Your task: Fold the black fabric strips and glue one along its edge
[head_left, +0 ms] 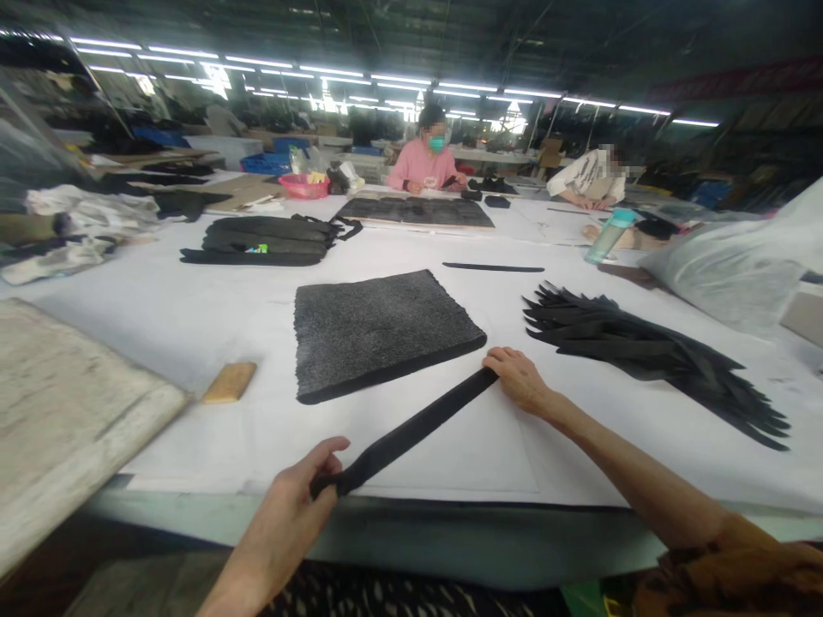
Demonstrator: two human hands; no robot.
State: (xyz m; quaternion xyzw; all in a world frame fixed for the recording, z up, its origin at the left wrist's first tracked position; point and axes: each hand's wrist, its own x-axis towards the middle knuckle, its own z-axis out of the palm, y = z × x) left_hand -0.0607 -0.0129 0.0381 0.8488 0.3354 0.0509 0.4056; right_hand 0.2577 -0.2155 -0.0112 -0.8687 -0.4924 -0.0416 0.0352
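A long black fabric strip (pixel 411 433) stretches diagonally between my two hands over the white table surface. My left hand (pixel 299 493) grips its near end at the table's front edge, thumb and fingers closed round it. At the far end, my right hand (pixel 518 377) has its fingers closed on the strip's tip. Just beyond the strip lies a dark grey fuzzy fabric piece (pixel 386 330) with a smooth black band along its near edge. To the right is a fanned pile of black strips (pixel 643 343), apart from my right hand.
A tan block (pixel 230 382) and a worn pale board (pixel 77 420) lie at left. Farther back are a stack of dark fabric pieces (pixel 263 238), a single black strip (pixel 494 267), and a teal-lidded bottle (pixel 609 237). Two people work across the table.
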